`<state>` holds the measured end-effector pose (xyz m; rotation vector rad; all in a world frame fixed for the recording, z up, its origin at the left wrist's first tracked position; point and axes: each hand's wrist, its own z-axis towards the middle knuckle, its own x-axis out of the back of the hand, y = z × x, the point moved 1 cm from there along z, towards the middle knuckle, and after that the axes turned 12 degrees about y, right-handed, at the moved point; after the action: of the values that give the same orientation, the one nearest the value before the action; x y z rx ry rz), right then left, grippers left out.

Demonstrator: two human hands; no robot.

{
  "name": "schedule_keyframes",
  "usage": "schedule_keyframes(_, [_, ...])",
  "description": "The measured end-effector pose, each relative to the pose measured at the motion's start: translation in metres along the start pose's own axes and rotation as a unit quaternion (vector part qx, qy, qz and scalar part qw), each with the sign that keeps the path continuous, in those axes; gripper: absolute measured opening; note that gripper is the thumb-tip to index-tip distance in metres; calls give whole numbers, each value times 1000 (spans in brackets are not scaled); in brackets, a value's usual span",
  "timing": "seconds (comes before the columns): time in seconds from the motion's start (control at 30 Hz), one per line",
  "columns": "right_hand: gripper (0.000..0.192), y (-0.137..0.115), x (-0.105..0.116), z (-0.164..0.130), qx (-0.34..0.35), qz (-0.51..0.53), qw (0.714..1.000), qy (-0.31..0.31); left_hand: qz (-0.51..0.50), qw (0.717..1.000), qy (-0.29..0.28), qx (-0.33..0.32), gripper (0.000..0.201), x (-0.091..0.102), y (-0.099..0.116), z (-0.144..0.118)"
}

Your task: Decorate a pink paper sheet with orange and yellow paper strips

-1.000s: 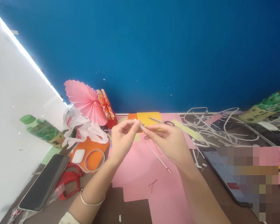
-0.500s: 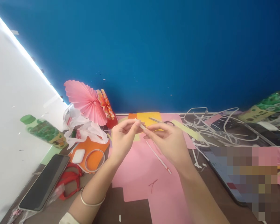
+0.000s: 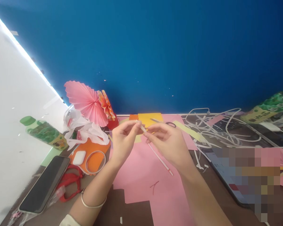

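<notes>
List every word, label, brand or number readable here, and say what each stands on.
No text can be read.
Green bottle label: printed, too blurred to read.
Green packet at right: lettering too blurred to read.
Pink paper: a red pen mark, not a legible character.

**One head-worn view, forward and down**

The single camera sits on the person's head, close above the table [image 3: 118, 210], facing the blue wall [image 3: 155, 56] at 12 o'clock. Both forearms enter from 6 o'clock. No second view shares the scene.
</notes>
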<state>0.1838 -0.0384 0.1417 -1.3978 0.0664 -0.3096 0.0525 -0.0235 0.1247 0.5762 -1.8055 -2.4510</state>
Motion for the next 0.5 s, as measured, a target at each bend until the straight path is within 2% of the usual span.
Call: schedule_keyframes(0.5, [18, 3, -1, -2, 19, -31, 999, 15, -11, 999, 8, 35, 15, -2, 2, -2])
